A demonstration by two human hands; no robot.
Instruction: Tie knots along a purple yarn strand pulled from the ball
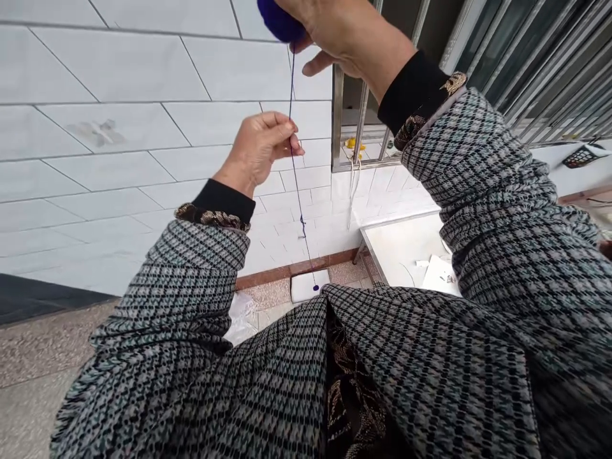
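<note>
High at the top edge, my right hand (329,32) is closed around a ball of dark purple yarn (281,20), partly cut off by the frame. A strand of yarn (297,185) runs down from the ball. Lower and to the left, my left hand (265,143) pinches this strand between thumb and fingers. Below it the strand hangs nearly straight, with a small tangle or knot partway down. It leads toward a small dark purple piece (315,288) over a white flat object (306,294) near the floor; whether they touch I cannot tell.
A white tiled wall (129,70) stands in front and to the left. Metal window bars (363,108) are at the right, with a cord hanging from them. A white table (399,245) holds papers and scraps. Clear plastic (241,312) lies low on the left.
</note>
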